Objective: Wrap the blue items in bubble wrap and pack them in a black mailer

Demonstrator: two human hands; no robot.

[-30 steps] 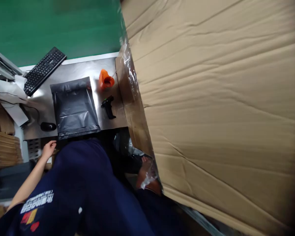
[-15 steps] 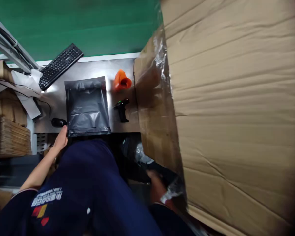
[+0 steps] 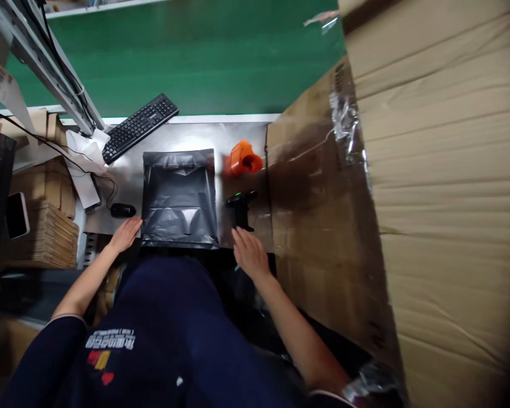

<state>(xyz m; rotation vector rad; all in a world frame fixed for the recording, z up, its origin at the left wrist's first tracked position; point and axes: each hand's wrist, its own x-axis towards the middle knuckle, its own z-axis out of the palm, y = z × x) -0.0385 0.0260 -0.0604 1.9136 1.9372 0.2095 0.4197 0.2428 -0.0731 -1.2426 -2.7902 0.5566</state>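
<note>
A black plastic mailer bag [image 3: 179, 198] lies flat on the metal table, its near edge along the table's front. My left hand [image 3: 126, 234] rests at the table edge by the bag's lower left corner, fingers stretched out, holding nothing. Just beyond those fingers is a black mouse [image 3: 123, 210]. My right hand [image 3: 250, 253] is over the front edge, right of the bag, with its fingers extended toward the handle of a black barcode scanner [image 3: 239, 209]. Whether the fingertips touch the handle I cannot tell. Behind the scanner stands an orange holder [image 3: 245, 158].
A large cardboard box [image 3: 318, 187] walls off the right side. At the back left lies a black keyboard [image 3: 140, 127], near a metal post [image 3: 63, 68]. Stacked folded cardboard [image 3: 55, 235] and a phone [image 3: 17, 215] are at the left.
My right hand has come up from low beside the box to the table edge by the scanner. My left hand stays near the bag's corner. The whole view has shifted, with things now farther right.
</note>
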